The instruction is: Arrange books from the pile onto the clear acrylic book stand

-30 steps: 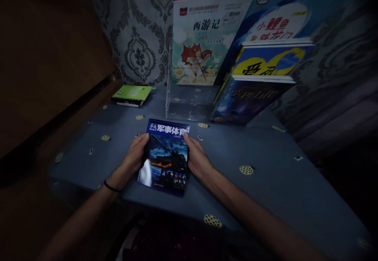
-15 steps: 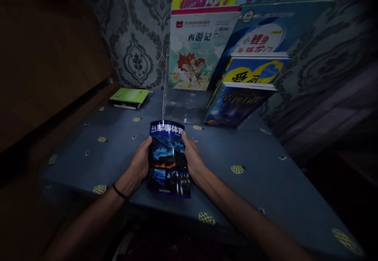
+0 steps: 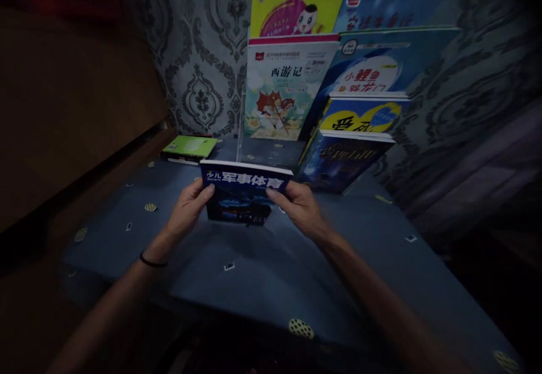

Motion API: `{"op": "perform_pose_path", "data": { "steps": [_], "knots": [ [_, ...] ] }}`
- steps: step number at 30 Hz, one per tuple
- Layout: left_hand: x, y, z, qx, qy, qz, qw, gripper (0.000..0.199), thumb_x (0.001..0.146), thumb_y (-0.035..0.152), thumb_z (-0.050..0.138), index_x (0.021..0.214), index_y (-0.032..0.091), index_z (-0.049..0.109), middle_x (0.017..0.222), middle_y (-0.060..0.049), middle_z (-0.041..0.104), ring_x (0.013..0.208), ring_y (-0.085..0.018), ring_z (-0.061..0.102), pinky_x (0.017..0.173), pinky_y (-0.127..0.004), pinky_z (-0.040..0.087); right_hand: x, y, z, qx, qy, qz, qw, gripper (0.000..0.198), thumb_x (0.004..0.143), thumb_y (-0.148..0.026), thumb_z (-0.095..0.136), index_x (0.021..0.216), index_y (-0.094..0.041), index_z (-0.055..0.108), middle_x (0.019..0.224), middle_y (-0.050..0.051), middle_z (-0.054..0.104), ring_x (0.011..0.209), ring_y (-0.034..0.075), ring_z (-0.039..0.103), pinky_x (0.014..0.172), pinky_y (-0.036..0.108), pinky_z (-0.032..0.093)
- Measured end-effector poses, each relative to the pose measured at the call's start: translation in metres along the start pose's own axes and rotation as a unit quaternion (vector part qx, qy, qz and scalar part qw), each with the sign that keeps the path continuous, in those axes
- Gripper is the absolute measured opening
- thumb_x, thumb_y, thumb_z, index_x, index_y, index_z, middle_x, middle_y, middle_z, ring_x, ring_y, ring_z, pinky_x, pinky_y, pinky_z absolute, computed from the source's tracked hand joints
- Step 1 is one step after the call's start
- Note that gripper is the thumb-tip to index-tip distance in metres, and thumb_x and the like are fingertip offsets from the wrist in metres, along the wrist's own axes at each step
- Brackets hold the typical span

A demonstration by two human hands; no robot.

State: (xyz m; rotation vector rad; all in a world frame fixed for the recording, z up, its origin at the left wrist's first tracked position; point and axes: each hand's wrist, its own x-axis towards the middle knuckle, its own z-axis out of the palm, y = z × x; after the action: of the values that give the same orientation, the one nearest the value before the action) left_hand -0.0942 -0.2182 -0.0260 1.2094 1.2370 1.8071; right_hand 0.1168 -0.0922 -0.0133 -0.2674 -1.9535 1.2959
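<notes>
Holding the book [image 3: 244, 192] raised off the bench [image 3: 296, 272], the left hand [image 3: 186, 209] and right hand [image 3: 301, 207] grip its side edges. It sits just before the clear stand [image 3: 271, 151]. Shelving seems underway; slotting it beside the leaning books [image 3: 351, 137] likely needs a steady forward tilt.

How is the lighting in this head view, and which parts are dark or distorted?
Head view: dim overall, with dark vignetted corners; the book covers on the clear stand are brightest. The dark blue book, held by the left hand and right hand, stays readable. Lines bend toward the edges; the near table edge is murky.
</notes>
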Motion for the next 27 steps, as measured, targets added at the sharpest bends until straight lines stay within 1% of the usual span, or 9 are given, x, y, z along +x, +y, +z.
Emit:
{"op": "perform_pose_path", "data": {
  "steps": [3, 5, 7, 11, 13, 17, 20, 22, 27],
  "knots": [
    [-0.006, 0.015, -0.019, 0.128, -0.12, 0.07, 0.982, 0.027, 0.087, 0.041, 0.072, 0.104, 0.021, 0.076, 0.107, -0.008, 0.075, 0.104, -0.024, 0.068, 0.095, -0.036, 0.051, -0.014, -0.011, -0.012, -0.108, -0.081, -0.081, 0.988, 0.028, 0.096, -0.026, 0.058, 0.12, -0.028, 0.072, 0.118, 0.002, 0.074, 0.112, 0.022, 0.067, 0.1, 0.042, 0.053],
    [-0.02, 0.019, -0.028, 0.196, -0.221, 0.072, 0.953, 0.024, 0.09, 0.037, 0.068, 0.108, 0.021, 0.074, 0.114, -0.011, 0.074, 0.111, -0.027, 0.067, 0.098, -0.041, 0.051, -0.035, -0.004, -0.011, -0.155, -0.152, -0.118, 0.969, 0.038, 0.096, -0.016, 0.055, 0.129, -0.031, 0.066, 0.127, 0.003, 0.071, 0.121, 0.021, 0.064, 0.109, 0.046, 0.047],
    [-0.039, 0.015, -0.032, 0.25, -0.292, 0.068, 0.921, 0.023, 0.091, 0.028, 0.065, 0.112, 0.022, 0.071, 0.122, -0.011, 0.071, 0.118, -0.027, 0.064, 0.105, -0.048, 0.049, -0.06, 0.012, -0.005, -0.194, -0.213, -0.117, 0.95, 0.046, 0.094, -0.01, 0.054, 0.134, -0.031, 0.062, 0.129, 0.004, 0.07, 0.124, 0.02, 0.062, 0.114, 0.05, 0.041],
    [-0.074, -0.005, -0.036, 0.364, -0.359, 0.106, 0.853, 0.042, 0.088, 0.004, 0.052, 0.122, 0.025, 0.064, 0.134, -0.007, 0.065, 0.13, -0.024, 0.058, 0.118, -0.056, 0.036, -0.101, 0.042, 0.015, -0.252, -0.272, -0.096, 0.924, 0.049, 0.089, -0.007, 0.056, 0.133, -0.028, 0.062, 0.134, 0.006, 0.067, 0.13, 0.021, 0.057, 0.116, 0.052, 0.038],
    [-0.083, -0.016, -0.038, 0.391, -0.368, 0.132, 0.833, 0.047, 0.087, 0.001, 0.049, 0.126, 0.025, 0.06, 0.137, -0.007, 0.063, 0.132, -0.023, 0.056, 0.119, -0.056, 0.035, -0.108, 0.045, 0.02, -0.268, -0.291, -0.087, 0.914, 0.053, 0.087, -0.006, 0.057, 0.134, -0.029, 0.061, 0.137, 0.005, 0.064, 0.132, 0.02, 0.056, 0.116, 0.05, 0.038],
    [-0.09, -0.028, -0.044, 0.378, -0.349, 0.152, 0.844, 0.05, 0.089, 0.005, 0.052, 0.133, 0.028, 0.055, 0.14, -0.007, 0.062, 0.133, -0.024, 0.056, 0.119, -0.055, 0.035, -0.104, 0.027, 0.012, -0.272, -0.317, -0.052, 0.907, 0.058, 0.091, -0.011, 0.057, 0.144, -0.033, 0.052, 0.144, 0.004, 0.06, 0.137, 0.02, 0.05, 0.12, 0.051, 0.032],
    [-0.093, -0.029, -0.045, 0.352, -0.329, 0.129, 0.867, 0.052, 0.09, 0.006, 0.053, 0.135, 0.032, 0.056, 0.142, -0.006, 0.061, 0.133, -0.024, 0.056, 0.12, -0.055, 0.033, -0.095, 0.005, 0.004, -0.237, -0.351, -0.013, 0.906, 0.064, 0.088, -0.033, 0.072, 0.148, -0.034, 0.048, 0.152, 0.006, 0.051, 0.142, 0.025, 0.045, 0.122, 0.053, 0.027],
    [-0.095, -0.029, -0.044, 0.339, -0.328, 0.116, 0.874, 0.051, 0.09, 0.007, 0.054, 0.134, 0.032, 0.058, 0.141, -0.007, 0.062, 0.134, -0.024, 0.055, 0.12, -0.055, 0.033, -0.089, -0.004, 0.007, -0.195, -0.372, 0.009, 0.908, 0.068, 0.085, -0.044, 0.075, 0.147, -0.034, 0.049, 0.151, 0.007, 0.052, 0.141, 0.027, 0.047, 0.123, 0.053, 0.026],
    [-0.097, -0.028, -0.042, 0.333, -0.32, 0.081, 0.883, 0.047, 0.088, 0.007, 0.056, 0.128, 0.03, 0.063, 0.141, -0.007, 0.062, 0.134, -0.025, 0.055, 0.12, -0.056, 0.031, -0.071, 0.011, 0.037, -0.144, -0.316, 0.035, 0.937, 0.039, 0.098, -0.036, 0.059, 0.137, -0.031, 0.06, 0.137, 0.003, 0.065, 0.133, 0.022, 0.055, 0.123, 0.053, 0.025]
  ]
}}
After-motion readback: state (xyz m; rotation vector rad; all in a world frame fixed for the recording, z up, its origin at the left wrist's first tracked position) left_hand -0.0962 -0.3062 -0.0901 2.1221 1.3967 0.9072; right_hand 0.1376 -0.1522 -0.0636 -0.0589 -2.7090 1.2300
